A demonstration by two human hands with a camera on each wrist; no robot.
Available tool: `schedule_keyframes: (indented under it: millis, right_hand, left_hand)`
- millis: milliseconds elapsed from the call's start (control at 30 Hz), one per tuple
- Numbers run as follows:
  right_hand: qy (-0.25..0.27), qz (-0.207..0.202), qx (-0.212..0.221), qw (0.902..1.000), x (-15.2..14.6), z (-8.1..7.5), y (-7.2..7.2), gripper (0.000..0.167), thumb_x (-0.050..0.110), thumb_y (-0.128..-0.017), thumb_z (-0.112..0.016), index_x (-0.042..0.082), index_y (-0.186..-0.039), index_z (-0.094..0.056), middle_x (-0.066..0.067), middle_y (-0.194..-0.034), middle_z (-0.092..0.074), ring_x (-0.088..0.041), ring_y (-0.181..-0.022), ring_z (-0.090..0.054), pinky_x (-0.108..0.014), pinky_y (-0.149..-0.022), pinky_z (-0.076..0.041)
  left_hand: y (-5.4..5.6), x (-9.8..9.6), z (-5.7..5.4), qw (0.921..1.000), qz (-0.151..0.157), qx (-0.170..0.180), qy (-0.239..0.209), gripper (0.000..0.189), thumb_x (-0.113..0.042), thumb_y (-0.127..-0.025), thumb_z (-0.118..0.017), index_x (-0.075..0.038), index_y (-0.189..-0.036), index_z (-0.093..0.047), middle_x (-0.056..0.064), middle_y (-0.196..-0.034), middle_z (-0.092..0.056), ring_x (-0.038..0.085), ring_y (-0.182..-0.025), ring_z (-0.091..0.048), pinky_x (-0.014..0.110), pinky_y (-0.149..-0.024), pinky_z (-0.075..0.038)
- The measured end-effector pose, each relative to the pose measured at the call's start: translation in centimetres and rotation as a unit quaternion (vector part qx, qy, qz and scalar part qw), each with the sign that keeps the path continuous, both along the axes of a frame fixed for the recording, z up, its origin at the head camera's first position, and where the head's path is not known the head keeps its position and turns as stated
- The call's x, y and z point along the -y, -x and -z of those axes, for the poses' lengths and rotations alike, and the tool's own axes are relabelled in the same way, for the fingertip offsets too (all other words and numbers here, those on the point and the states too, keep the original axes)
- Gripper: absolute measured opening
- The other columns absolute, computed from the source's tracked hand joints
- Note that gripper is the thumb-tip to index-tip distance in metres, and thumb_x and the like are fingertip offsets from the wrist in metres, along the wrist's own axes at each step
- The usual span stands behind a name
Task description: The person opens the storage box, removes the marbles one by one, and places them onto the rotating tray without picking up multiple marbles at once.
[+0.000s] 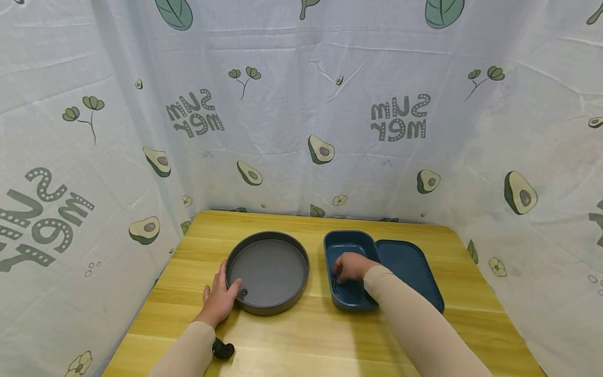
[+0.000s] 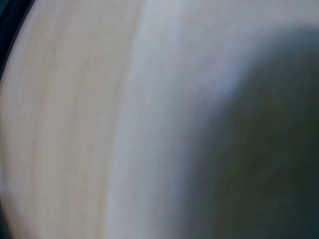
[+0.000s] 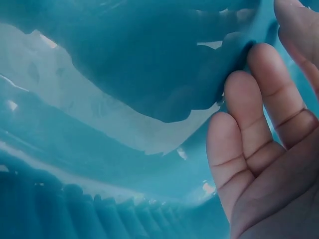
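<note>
Well, the blue box (image 1: 350,306) sits right of centre on the wooden table (image 1: 282,345), and the person's right hand (image 1: 354,267) is down inside it. From here the fingers bend towards the box's left side, beside a few small dark pieces (image 1: 334,287); the right wrist view gives three loosely bent fingers, but whether the tips pinch anything I can't tell. Partly behind that forearm, a flat blue lid (image 1: 407,267) lies against the box's right side.

Over to the left is a round grey pan (image 1: 268,267), one dark bead (image 1: 244,291) inside near its rim. The left hand (image 1: 219,299) touches that rim, fingers spread and fairly straight, thumb over the edge. A black object (image 1: 223,350) shows beside the left sleeve (image 1: 188,348). Behind everything hangs a pale avocado-print curtain (image 1: 282,104).
</note>
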State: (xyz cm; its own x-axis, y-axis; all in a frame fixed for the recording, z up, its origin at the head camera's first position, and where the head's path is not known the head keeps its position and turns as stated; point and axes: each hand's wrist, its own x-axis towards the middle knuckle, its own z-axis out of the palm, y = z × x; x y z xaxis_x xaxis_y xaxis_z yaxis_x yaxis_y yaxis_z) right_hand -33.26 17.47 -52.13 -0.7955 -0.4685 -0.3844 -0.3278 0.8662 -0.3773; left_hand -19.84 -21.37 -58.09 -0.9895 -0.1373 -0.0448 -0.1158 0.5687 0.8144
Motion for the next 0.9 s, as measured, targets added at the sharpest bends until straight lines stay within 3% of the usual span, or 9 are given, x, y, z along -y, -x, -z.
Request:
schedule_keyframes:
  millis: [167, 433, 900]
  right_hand:
    - [-0.001, -0.005, -0.008, 1.0, 0.21, 0.46, 0.1, 0.016, 0.012, -0.085, -0.087, 0.016, -0.1, -0.082, 0.002, -0.098, -0.078, -0.012, -0.088, -0.067, -0.04, -0.091, -0.06]
    - [0.004, -0.007, -0.005, 1.0, 0.4, 0.88, 0.18, 0.011, 0.013, -0.086, -0.086, 0.017, -0.095, -0.081, 0.003, -0.094, -0.077, -0.012, -0.084, -0.064, -0.04, -0.089, -0.06]
    - [0.001, -0.012, 0.005, 0.9999, 0.64, 0.76, 0.19, 0.01, 0.015, -0.086, -0.087, 0.017, -0.094, -0.081, 0.005, -0.092, -0.077, -0.011, -0.084, -0.065, -0.04, -0.09, -0.06]
  left_hand:
    - [0.16, 0.01, -0.04, 0.9998, -0.001, 0.018, 0.007, 0.08, -0.04, -0.11, -0.047, -0.016, -0.171, -0.001, 0.028, -0.174, -0.014, 0.052, -0.16, -0.012, 0.072, -0.123, 0.012]
    - [0.14, 0.0, -0.53, 0.9992, 0.001, 0.038, 0.012, 0.079, -0.038, -0.112, -0.047, -0.016, -0.171, 0.0, 0.025, -0.175, -0.012, 0.049, -0.162, -0.012, 0.07, -0.125, 0.013]
    - [0.14, 0.03, -0.52, 0.9992, -0.001, 0.038, 0.014, 0.078, -0.037, -0.112, -0.048, -0.016, -0.171, -0.001, 0.025, -0.175, -0.012, 0.049, -0.161, -0.014, 0.071, -0.124, 0.013]
